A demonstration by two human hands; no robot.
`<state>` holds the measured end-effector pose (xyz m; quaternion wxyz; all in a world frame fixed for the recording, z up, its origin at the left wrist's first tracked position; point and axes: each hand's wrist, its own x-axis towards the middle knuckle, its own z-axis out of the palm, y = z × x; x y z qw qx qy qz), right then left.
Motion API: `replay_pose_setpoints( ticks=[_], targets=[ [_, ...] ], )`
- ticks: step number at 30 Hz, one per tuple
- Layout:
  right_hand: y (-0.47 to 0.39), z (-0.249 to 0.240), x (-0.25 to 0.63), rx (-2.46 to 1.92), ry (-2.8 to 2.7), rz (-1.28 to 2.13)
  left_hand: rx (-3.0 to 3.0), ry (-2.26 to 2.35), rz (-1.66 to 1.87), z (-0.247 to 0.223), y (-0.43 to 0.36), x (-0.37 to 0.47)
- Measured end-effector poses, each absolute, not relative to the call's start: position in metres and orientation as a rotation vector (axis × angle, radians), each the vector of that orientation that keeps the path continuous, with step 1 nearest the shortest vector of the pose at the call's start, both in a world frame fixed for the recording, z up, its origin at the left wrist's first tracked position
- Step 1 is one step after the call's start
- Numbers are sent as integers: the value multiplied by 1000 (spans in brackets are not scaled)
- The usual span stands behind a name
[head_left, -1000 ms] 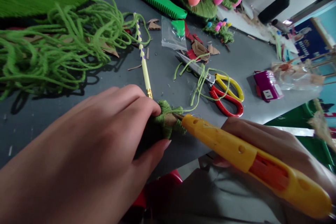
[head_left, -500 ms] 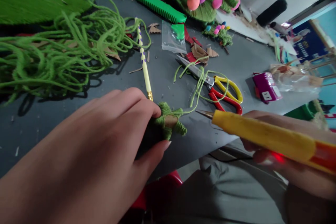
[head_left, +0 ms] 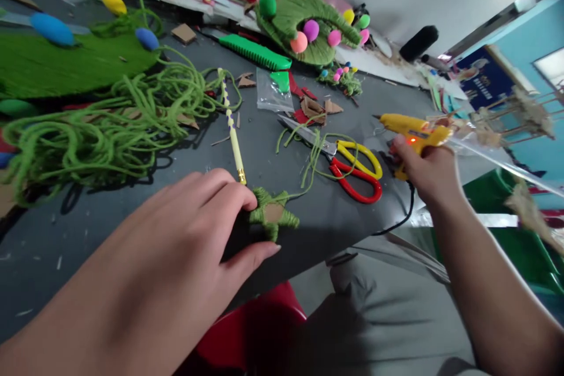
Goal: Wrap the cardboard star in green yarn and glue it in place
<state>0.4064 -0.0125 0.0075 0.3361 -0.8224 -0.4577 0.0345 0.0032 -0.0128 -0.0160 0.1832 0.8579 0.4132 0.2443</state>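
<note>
A small cardboard star [head_left: 274,213] wrapped in green yarn lies near the table's front edge, its cardboard centre bare. My left hand [head_left: 185,252] grips it by its left side between fingers and thumb. A yarn strand runs from the star to the scissors [head_left: 330,147], which have one yellow and one red handle. At the right, my right hand [head_left: 425,167] is wrapped round a yellow glue gun [head_left: 403,123] with a lit red light, its nozzle pointing left. A pale yellow pencil [head_left: 233,135] lies just beyond my left hand.
Tangled green yarn [head_left: 110,129] covers the left side. Behind are a green cutter [head_left: 255,51], a small plastic bag [head_left: 267,94], cardboard scraps [head_left: 312,108] and a yarn-wrapped shape [head_left: 304,23] with pompoms. A black cord [head_left: 400,226] hangs from the glue gun over the edge.
My right hand has carried the glue gun away from the star, to the back right. My left hand still holds the star. The view has shifted, showing more of the far side.
</note>
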Motion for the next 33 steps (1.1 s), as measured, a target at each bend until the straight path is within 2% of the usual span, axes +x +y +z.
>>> replay_pose_setpoints(
  ticks=[6,12,19,26,29,33],
  targets=[
    [-6,10,405,-2201,-1085,163,2430,1100,621,-9,-8,1],
    [-26,25,399,-2224,-1144,178,2377,1136,724,-12,-7,-3],
    [-66,57,399,-2522,-1168,60,2409,1136,648,-7,-4,0],
    [-69,51,324,-1641,-1971,509,2382,1052,684,-5,-6,2],
    [-53,42,288,-1417,-2179,518,2384,1036,651,-5,-6,3],
    [-31,31,264,-1343,-2349,468,2399,1054,614,-5,-7,4]
  ],
)
